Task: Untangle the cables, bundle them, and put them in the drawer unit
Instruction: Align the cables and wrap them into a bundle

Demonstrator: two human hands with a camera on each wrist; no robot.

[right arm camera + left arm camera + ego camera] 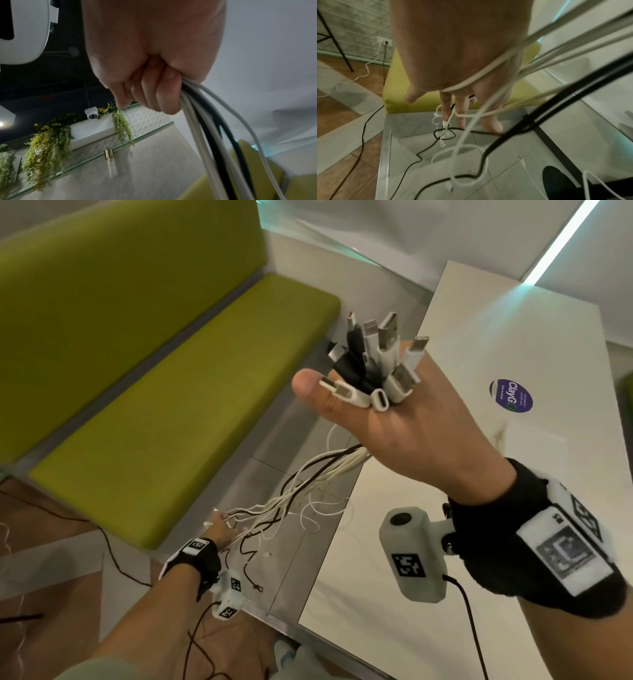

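- A glossy white table is seen at right, with a round purple sticker near its far edge.
- Loose cable ends are trailed over a grey tiled floor beside the table's left edge.

Place: a public indoor seating area, such as a café or shared lounge, not a home.
Seating: a built-in bench with lime-green padded seat and back, fixed along the wall.
Table: a glossy white table stands beside the bench, bearing a round purple sticker with printed branding.
Floor: wood-look boards meet pale stone tiles edged with a metal strip.
Walls: patterned triangular tiling, with a wall socket near the floor.
Décor: trailing green and yellow plants hang from a white ledge.
Security: a dome camera sits under the dark ceiling.
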